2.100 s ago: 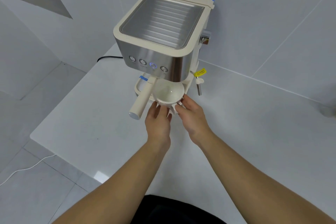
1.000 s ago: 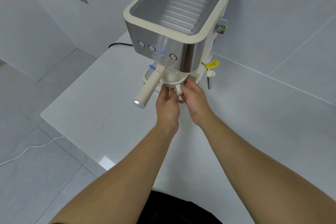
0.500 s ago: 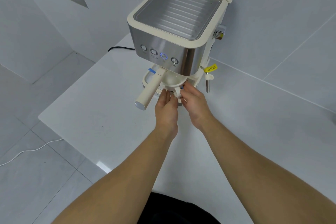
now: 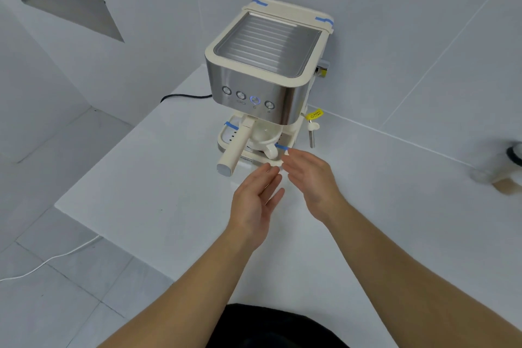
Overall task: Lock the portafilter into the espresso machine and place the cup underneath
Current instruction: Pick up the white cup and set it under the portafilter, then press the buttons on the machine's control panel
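Note:
A cream and steel espresso machine (image 4: pixel 262 70) stands on the white table. The portafilter sits in the group head, its cream handle (image 4: pixel 236 148) pointing toward me and to the left. A white cup (image 4: pixel 264 140) rests on the drip tray (image 4: pixel 226 135) under the machine's front, handle toward me. My left hand (image 4: pixel 255 200) and my right hand (image 4: pixel 310 178) hover in front of the tray, both open, palms facing each other, touching nothing.
The white table (image 4: pixel 169 178) ends at its front-left edge above a tiled floor with a white cable (image 4: pixel 50 260). A black power cord (image 4: pixel 183 96) runs left from the machine. The steam wand (image 4: pixel 310 133) hangs on the right. A blurred object (image 4: pixel 502 169) lies at far right.
Both hands have let go of the cup and drawn back toward me, fingers spread. The cup now stands alone on the drip tray. The view has pulled away from the machine.

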### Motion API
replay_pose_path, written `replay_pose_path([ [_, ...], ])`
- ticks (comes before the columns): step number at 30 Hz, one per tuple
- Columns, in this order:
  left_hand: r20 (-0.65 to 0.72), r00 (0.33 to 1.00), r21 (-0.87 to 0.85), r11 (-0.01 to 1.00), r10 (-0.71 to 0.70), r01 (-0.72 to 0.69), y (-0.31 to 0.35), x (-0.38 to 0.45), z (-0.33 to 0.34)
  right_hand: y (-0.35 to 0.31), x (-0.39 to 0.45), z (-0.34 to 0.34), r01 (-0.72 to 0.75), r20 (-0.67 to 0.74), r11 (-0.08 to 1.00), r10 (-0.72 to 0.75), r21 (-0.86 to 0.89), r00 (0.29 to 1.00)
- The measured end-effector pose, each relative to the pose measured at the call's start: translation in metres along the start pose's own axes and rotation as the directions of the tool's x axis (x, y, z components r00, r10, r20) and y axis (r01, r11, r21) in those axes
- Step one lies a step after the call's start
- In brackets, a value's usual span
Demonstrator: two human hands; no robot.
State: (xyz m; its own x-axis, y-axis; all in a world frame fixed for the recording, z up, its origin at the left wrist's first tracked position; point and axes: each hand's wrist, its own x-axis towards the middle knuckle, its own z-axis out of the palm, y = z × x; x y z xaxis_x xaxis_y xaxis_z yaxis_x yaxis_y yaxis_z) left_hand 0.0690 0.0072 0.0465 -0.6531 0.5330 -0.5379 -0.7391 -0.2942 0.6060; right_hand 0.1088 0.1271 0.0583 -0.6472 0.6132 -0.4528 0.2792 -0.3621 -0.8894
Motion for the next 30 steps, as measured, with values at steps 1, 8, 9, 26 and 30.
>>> replay_pose_path([
  [1, 0.021, 1.0, -0.012, 1.0, -0.007, 0.007, 0.006, -0.008, 0.0, -0.003, -0.007, 0.001, 0.009, -0.009, 1.0, -0.008, 0.028, 1.0],
  [8, 0.195, 0.98, 0.013, 0.999, 0.033, -0.037, 0.055, -0.047, -0.004, -0.037, -0.047, 0.008, 0.083, -0.065, 0.983, -0.073, 0.163, 0.995],
  [9, 0.22, 0.974, 0.04, 0.997, 0.054, -0.065, 0.065, -0.05, -0.005, -0.044, -0.052, 0.009, 0.102, -0.068, 0.979, -0.092, 0.176, 0.994],
  [26, 0.66, 0.73, 0.633, 0.393, 0.176, -0.667, 0.246, 0.001, 0.002, -0.138, -0.057, 0.058, 0.409, -0.173, 0.819, -0.507, -0.403, 0.845],
  [30, 0.708, 0.688, 0.7, -0.037, 0.156, -0.713, 0.269, 0.019, 0.015, -0.144, -0.048, 0.071, 0.375, -0.132, 0.694, -0.559, -0.615, 0.819],
])
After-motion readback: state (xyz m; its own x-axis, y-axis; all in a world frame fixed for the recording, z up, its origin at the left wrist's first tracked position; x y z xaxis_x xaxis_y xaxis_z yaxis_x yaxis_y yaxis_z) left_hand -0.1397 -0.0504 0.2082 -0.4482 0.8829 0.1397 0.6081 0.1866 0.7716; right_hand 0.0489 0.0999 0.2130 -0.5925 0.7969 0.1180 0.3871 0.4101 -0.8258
